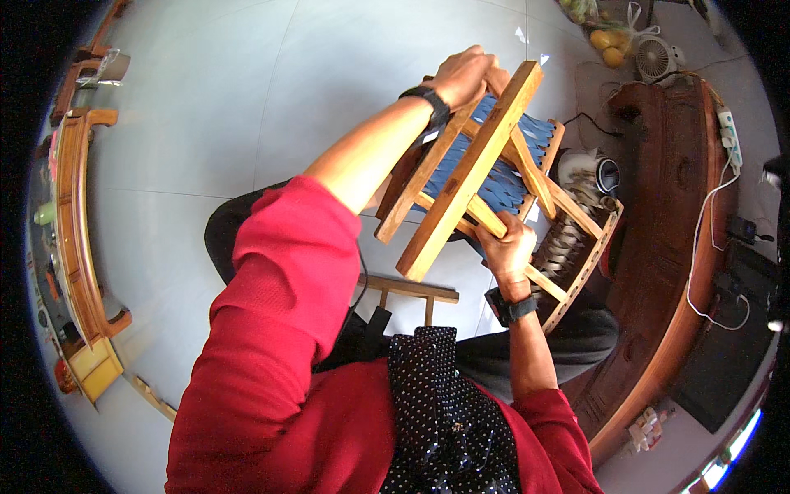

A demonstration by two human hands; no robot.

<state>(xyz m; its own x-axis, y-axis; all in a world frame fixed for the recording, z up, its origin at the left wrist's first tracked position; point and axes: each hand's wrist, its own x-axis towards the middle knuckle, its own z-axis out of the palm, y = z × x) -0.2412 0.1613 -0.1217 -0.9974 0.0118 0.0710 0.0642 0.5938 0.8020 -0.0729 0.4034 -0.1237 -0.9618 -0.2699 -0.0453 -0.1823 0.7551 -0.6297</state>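
A wooden folding stool [473, 173] with blue woven straps [494, 183] is tilted up in front of me, its crossed legs and long bars toward me. At its far end, my left hand [462, 76] is closed around a wooden part; the fingertips are partly hidden. My right hand [508, 251] grips a wooden leg near the lower side of the stool. Just right of that hand stands another wooden frame [583, 267] with grey-brown woven straps [564, 245]. A separate wooden piece [411, 289] shows below the stool, close to my lap.
A dark reddish wooden cabinet [658, 206] runs along the right, with a white power strip [727, 136] and cables. A small white fan [656, 58] and yellow fruit in a bag [611, 47] are at far right. Carved wooden furniture [78, 222] lines the left.
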